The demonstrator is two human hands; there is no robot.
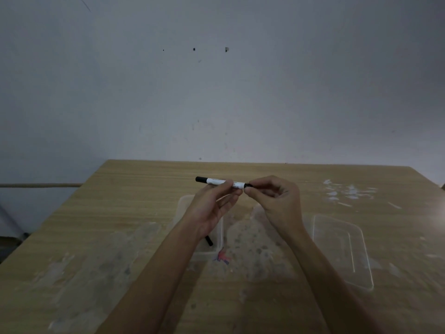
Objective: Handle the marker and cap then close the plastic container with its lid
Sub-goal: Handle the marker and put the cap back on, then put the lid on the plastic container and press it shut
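Observation:
A white marker [218, 181] with a black end is held level above the table. My left hand [212, 208] grips its barrel. At the marker's right end, my right hand [274, 201] pinches the black cap [249, 185]; whether the cap is seated or coming off, I cannot tell. Below my hands stands the clear plastic container [183, 206], partly hidden by my left wrist, with a black pen-like thing [209, 241] lying in it. The clear lid [342, 249] lies flat on the table to the right.
The wooden table [120, 213] has worn, whitish patches and a red-blue stain [222, 257] near the container. White scraps [346, 192] lie at the back right. A grey wall rises behind the table's far edge.

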